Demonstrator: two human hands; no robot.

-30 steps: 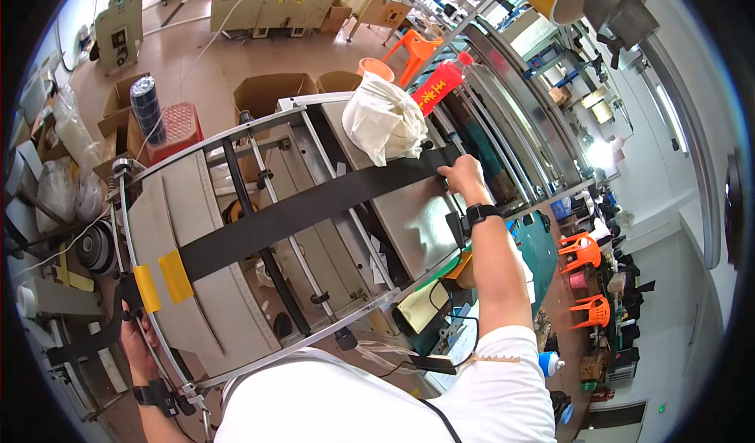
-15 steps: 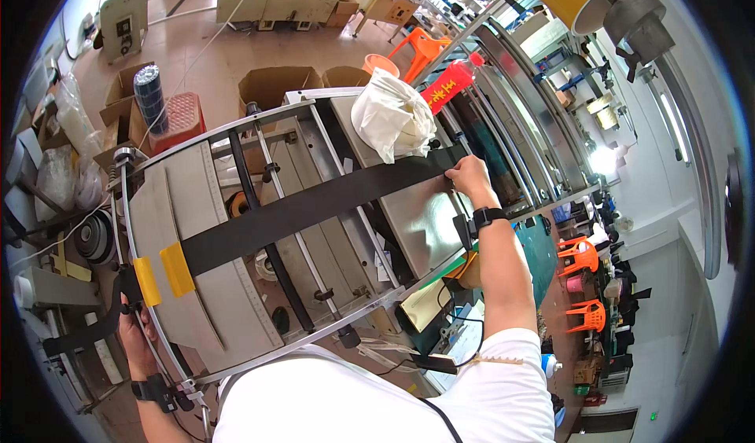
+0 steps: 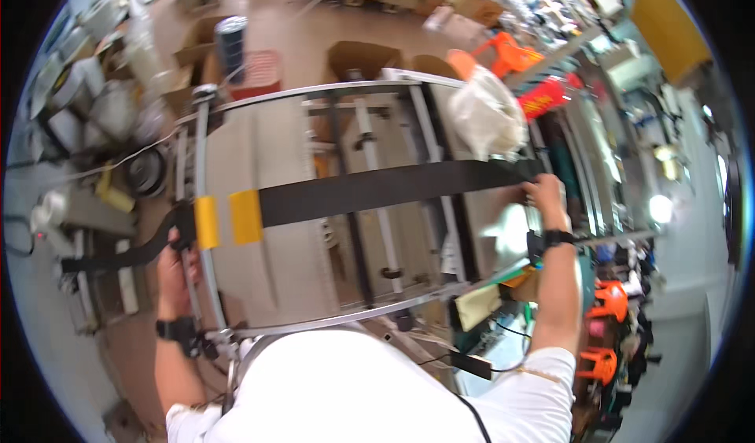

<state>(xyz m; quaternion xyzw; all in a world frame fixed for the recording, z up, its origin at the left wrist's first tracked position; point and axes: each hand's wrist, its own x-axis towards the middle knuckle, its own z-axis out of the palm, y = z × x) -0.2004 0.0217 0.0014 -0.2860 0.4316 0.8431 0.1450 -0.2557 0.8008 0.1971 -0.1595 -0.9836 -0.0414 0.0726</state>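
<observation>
Partly blurred, left hand [image 3: 174, 262] and right hand [image 3: 545, 194] each clamp the black strip's [image 3: 377, 191] ends.

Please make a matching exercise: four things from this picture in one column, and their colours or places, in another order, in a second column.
1. long strap
2. tape patches
3. left hand
4. right hand

a. yellow
b. black
c. at the strap end near the white bag
d. at the strap end near the tape

Pairs: 1-b, 2-a, 3-d, 4-c
</observation>
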